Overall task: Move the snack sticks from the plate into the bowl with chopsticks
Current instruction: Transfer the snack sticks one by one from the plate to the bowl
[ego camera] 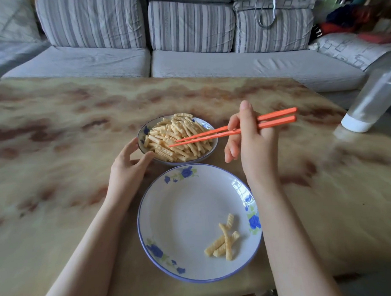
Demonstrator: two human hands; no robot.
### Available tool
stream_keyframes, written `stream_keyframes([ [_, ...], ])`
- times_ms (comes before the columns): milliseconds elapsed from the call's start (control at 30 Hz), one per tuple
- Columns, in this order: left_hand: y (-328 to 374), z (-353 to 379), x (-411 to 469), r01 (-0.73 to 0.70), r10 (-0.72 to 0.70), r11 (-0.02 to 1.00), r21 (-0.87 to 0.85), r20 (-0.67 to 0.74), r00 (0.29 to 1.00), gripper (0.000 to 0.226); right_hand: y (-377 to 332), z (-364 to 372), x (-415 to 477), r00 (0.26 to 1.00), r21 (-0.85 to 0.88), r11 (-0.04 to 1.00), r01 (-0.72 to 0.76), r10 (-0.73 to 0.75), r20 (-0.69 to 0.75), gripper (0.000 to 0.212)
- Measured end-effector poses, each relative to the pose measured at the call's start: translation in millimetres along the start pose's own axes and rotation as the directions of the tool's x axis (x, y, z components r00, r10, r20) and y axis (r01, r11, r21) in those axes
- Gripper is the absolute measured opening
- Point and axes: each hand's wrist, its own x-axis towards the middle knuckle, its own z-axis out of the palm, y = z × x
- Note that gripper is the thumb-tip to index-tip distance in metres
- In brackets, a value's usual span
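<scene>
A white plate [184,216] with blue flowers lies near me on the table, with three ridged yellow snack sticks [224,239] at its right side. Just beyond it stands a blue-patterned bowl [208,126] heaped with snack sticks [178,137]. My right hand [250,140] holds a pair of orange chopsticks [234,128] whose tips hover slightly apart over the pile in the bowl, with no stick clearly between them. My left hand [129,165] curls round the bowl's left rim, thumb at the near edge.
The table [54,155] has a marbled beige and brown top. A clear plastic bottle [373,100] with a white end leans at the right edge. A grey striped sofa [184,46] runs along the far side of the table.
</scene>
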Motion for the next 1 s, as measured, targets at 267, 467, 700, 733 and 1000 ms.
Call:
stream_keyframes([
  [267,1,0,0,-0.002,0.002,1.000,0.001,0.003,1.000,0.046,-22,-27,9,0.999,0.027,1.000,0.010,-0.012,0.047,0.050],
  [467,-1,0,0,-0.018,0.018,1.000,0.020,0.003,1.000,0.044,-43,-70,12,0.970,-0.091,0.985,-0.144,0.159,0.182,0.040],
  [700,-3,-1,2,-0.007,0.007,1.000,0.009,0.006,1.000,0.045,-61,-91,5,0.913,-0.263,0.941,-0.212,0.286,0.290,0.039],
  [733,-3,-1,2,-0.007,0.007,1.000,0.009,0.008,1.000,0.045,-63,-93,5,0.904,-0.295,0.932,-0.209,0.299,0.304,0.040],
  [1000,-3,-1,1,-0.009,0.009,1.000,0.011,0.012,1.000,0.045,-65,-96,4,0.869,-0.416,0.893,-0.173,0.337,0.361,0.044],
])
